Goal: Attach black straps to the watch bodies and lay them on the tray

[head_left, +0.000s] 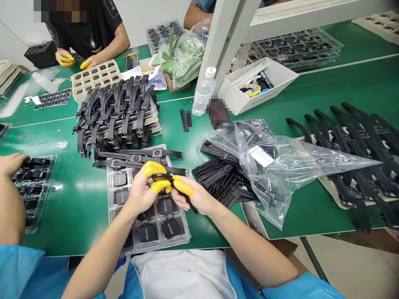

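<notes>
Over a clear plastic tray (183,241), my left hand (145,193), with yellow finger cots, is closed round a black smartwatch (162,177). My right hand (195,194), also in yellow finger cots, pinches at the watch's right end. A black watch strap (193,206) hangs out below that hand. Whether strap and watch are joined is hidden by my fingers. The tray's pockets hold several square black watch bodies (170,227) in film. Across its far end lie strapped watches (136,158). To the right is a pile of black straps (218,176).
Stacked trays of strapped watches (116,110) stand beyond my tray. A plastic bag (280,166), bottle (203,91), white box (262,89) and upright post (222,39) are ahead and right. More strapped watches (352,145) lie far right. Neighbour's hand (14,164) is left; another person's gloved-tip hands (65,58) work opposite.
</notes>
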`<action>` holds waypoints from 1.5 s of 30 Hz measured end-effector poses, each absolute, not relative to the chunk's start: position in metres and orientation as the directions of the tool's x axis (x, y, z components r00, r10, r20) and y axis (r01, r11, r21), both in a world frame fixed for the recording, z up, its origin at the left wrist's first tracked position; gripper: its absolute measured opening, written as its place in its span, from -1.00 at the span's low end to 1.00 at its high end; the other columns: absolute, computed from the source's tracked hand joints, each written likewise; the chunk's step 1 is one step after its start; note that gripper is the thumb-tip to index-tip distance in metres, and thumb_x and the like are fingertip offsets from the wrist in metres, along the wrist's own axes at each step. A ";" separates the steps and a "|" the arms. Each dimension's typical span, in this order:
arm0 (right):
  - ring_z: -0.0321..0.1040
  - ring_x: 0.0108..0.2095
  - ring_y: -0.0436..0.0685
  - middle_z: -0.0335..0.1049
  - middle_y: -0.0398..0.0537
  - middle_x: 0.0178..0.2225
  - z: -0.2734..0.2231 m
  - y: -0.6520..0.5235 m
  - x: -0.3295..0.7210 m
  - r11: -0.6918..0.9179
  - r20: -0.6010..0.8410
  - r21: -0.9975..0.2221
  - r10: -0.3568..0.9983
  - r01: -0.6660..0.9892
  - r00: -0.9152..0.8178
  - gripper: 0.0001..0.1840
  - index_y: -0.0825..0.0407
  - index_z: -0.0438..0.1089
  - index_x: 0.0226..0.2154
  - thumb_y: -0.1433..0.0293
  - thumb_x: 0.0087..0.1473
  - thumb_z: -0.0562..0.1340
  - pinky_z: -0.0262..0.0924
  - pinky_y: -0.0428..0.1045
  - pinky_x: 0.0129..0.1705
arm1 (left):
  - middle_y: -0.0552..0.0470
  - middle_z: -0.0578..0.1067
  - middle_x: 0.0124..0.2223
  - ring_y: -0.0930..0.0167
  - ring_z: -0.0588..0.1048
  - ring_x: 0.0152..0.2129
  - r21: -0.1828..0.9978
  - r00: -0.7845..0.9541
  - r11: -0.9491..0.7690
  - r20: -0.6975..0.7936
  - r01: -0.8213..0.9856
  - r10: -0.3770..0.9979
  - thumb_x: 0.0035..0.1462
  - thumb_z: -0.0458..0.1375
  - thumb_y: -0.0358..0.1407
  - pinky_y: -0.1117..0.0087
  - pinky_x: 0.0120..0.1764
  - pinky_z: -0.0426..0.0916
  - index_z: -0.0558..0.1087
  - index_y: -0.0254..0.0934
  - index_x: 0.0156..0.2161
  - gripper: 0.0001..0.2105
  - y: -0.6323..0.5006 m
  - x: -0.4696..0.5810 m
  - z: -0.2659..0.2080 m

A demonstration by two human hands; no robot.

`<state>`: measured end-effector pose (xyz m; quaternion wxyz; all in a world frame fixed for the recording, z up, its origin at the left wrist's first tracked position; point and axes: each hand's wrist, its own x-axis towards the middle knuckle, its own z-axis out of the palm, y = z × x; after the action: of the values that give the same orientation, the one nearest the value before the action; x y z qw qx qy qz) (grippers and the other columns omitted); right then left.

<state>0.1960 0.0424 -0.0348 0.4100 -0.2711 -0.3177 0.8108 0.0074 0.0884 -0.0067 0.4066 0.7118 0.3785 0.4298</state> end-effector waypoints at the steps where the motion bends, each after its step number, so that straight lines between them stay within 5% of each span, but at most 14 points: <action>1: -0.08 -0.71 -0.10 0.08 -0.39 -0.63 -0.035 0.043 0.198 -0.499 -0.198 -0.736 0.804 -0.456 -0.561 -0.58 0.01 0.31 -0.30 0.00 0.26 0.26 -0.11 -0.12 -0.66 | -0.04 0.60 -0.20 0.33 0.60 -0.27 0.942 0.246 -0.311 0.274 0.124 0.930 0.24 0.32 -0.05 0.29 -0.19 0.53 0.49 -0.23 -0.18 -0.73 0.090 0.007 -0.005; 6: -0.06 -0.72 -0.11 0.12 -0.39 -0.66 -0.035 0.050 0.209 -0.457 -0.264 -0.839 0.815 -0.294 -0.516 -0.66 0.03 0.32 -0.31 0.10 0.24 0.30 -0.16 -0.14 -0.66 | 0.00 0.65 -0.07 0.44 0.62 -0.49 0.988 -0.179 -0.098 0.076 -0.117 0.981 0.26 0.30 -0.04 0.36 -0.36 0.58 0.32 -0.17 -0.09 -0.67 0.103 0.001 0.000; 10: 0.08 -0.69 -0.11 0.30 -0.33 -0.58 -0.031 0.049 0.208 -0.307 -0.196 -0.869 0.934 -0.387 -0.300 -0.67 0.00 0.28 -0.26 0.13 0.21 0.34 -0.06 -0.13 -0.61 | -0.15 0.62 0.06 0.38 0.65 -0.46 0.999 0.106 0.030 -0.034 0.035 0.994 0.32 0.22 -0.13 0.30 -0.41 0.60 0.35 -0.19 0.11 -0.66 0.096 0.009 -0.009; 14: 0.05 -0.70 -0.09 0.31 -0.30 -0.61 -0.031 0.042 0.200 -0.364 -0.173 -0.831 0.888 -0.421 -0.426 -0.67 0.02 0.32 -0.26 0.11 0.22 0.31 -0.10 -0.11 -0.63 | -0.17 0.54 0.18 0.24 0.55 0.10 0.880 0.485 -0.367 0.190 0.301 0.854 0.34 0.08 -0.40 0.12 0.13 0.51 0.44 -0.20 0.19 -0.64 0.084 0.017 -0.021; 17: -0.03 -0.72 -0.09 0.24 -0.32 -0.68 -0.034 0.040 0.197 -0.422 -0.188 -0.786 0.859 -0.451 -0.475 -0.69 0.04 0.33 -0.30 0.14 0.20 0.32 -0.14 -0.11 -0.65 | -0.15 0.50 0.20 0.26 0.46 0.19 0.760 0.625 -0.579 0.304 0.296 0.719 0.29 -0.01 -0.53 0.12 0.23 0.42 0.41 -0.19 0.25 -0.52 0.083 0.015 -0.024; 29: -0.10 -0.75 -0.13 0.18 -0.37 -0.72 -0.029 0.041 0.193 -0.499 -0.260 -0.589 0.862 -0.635 -0.435 -0.70 -0.01 0.27 -0.37 0.21 0.10 0.38 -0.18 -0.18 -0.70 | -0.22 0.42 0.14 0.23 0.43 0.12 0.673 0.689 -0.672 0.329 0.308 0.646 0.42 -0.06 -0.42 0.10 0.16 0.45 0.21 -0.21 0.38 -0.54 0.082 0.012 -0.015; 38: -0.12 -0.74 -0.15 0.14 -0.41 -0.72 -0.029 0.044 0.197 -0.567 -0.353 -0.651 0.815 -0.505 -0.460 -0.68 0.00 0.28 -0.36 0.19 0.06 0.39 -0.21 -0.19 -0.69 | -0.27 0.45 0.04 0.14 0.46 0.03 0.399 0.767 -0.782 0.243 0.478 0.593 0.38 -0.01 -0.34 0.04 0.05 0.51 0.29 -0.34 0.31 -0.57 0.084 0.005 -0.007; 45: -0.13 -0.74 -0.14 0.14 -0.40 -0.73 -0.030 0.045 0.199 -0.563 -0.345 -0.670 0.814 -0.485 -0.468 -0.68 -0.01 0.27 -0.36 0.18 0.05 0.37 -0.20 -0.18 -0.70 | -0.29 0.46 0.06 0.15 0.45 0.07 0.372 0.797 -0.810 0.238 0.454 0.555 0.37 -0.05 -0.39 0.06 0.08 0.51 0.27 -0.38 0.29 -0.57 0.084 0.004 -0.002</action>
<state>0.1986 0.0450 -0.0299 0.3959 -0.3308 -0.2488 0.8197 0.0044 0.0838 -0.0019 0.1495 0.9360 0.2695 0.1702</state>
